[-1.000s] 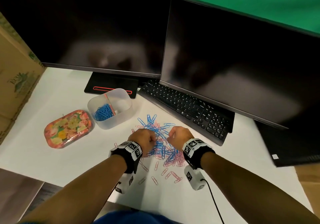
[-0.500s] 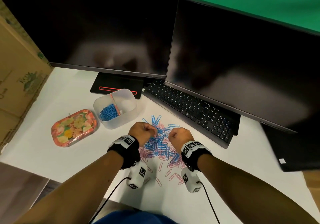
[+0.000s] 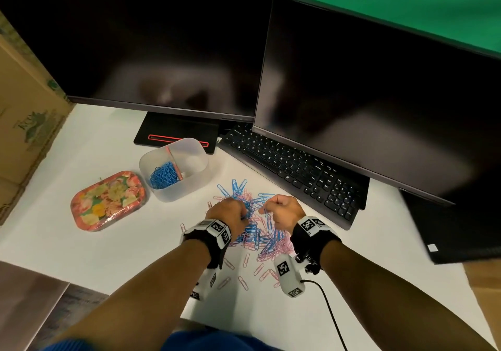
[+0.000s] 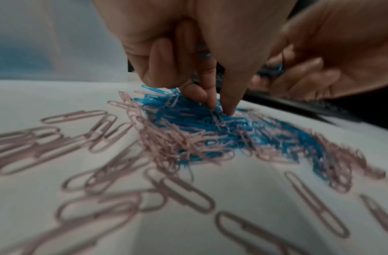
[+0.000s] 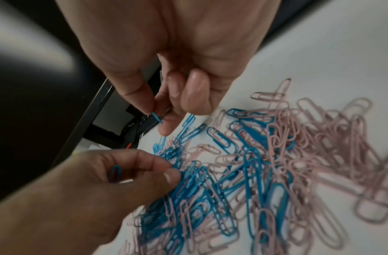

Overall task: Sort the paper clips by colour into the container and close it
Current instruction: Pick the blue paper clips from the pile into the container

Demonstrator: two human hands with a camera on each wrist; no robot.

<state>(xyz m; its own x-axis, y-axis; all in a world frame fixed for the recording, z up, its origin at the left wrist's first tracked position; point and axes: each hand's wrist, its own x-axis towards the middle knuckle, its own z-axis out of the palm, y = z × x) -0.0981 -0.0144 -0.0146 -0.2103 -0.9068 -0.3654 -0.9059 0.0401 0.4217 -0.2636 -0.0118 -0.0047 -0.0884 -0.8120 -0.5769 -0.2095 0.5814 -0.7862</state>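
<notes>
A mixed pile of blue and pink paper clips (image 3: 254, 232) lies on the white desk between my hands. My left hand (image 3: 230, 211) digs thumb and forefinger into the pile (image 4: 210, 131) and keeps blue clips (image 4: 203, 55) curled in its palm. My right hand (image 3: 280, 209) hovers just right of it, pinching a blue clip (image 5: 156, 117) between thumb and fingertip. A translucent container (image 3: 202, 166) stands at the back left, with blue clips (image 3: 164, 175) in its left compartment beside a pink divider. The right compartment looks bare. The floral lid (image 3: 108, 201) lies to its left.
A black keyboard (image 3: 292, 169) runs diagonally just behind the right hand, under two dark monitors (image 3: 379, 101). A monitor base (image 3: 176, 133) sits behind the container. A cardboard box (image 3: 24, 122) stands at the left. Loose pink clips (image 3: 244, 283) lie toward the desk's front edge.
Both hands stay over the pile, fingers working in it. The right hand has drawn slightly away from the left and now holds a blue clip up off the pile.
</notes>
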